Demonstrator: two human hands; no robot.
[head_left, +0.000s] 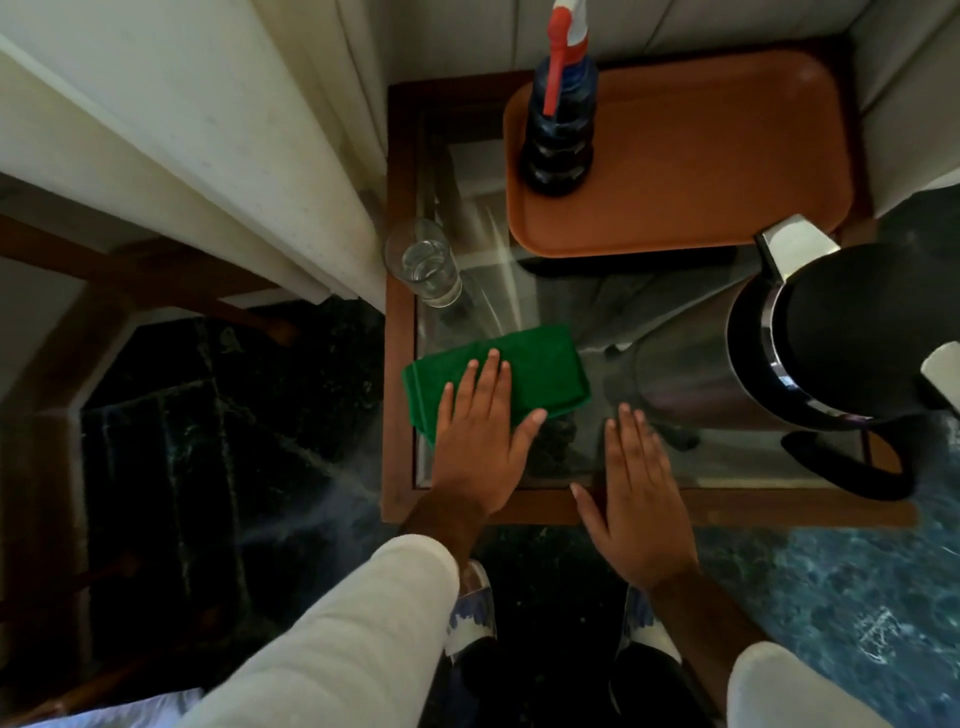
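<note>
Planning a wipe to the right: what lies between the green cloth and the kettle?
In the head view, only bare glass tabletop lies between the green cloth and the kettle.

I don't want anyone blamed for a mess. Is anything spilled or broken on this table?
Nothing looks spilled or broken. The water glass, the spray bottle and the kettle stand upright. The glass sits close to the left edge of the table. The left hand rests flat on the green cloth.

The left hand (480, 441) presses flat on a folded green cloth (524, 371); a water glass (423, 262) stands at its eleven o'clock.
</note>
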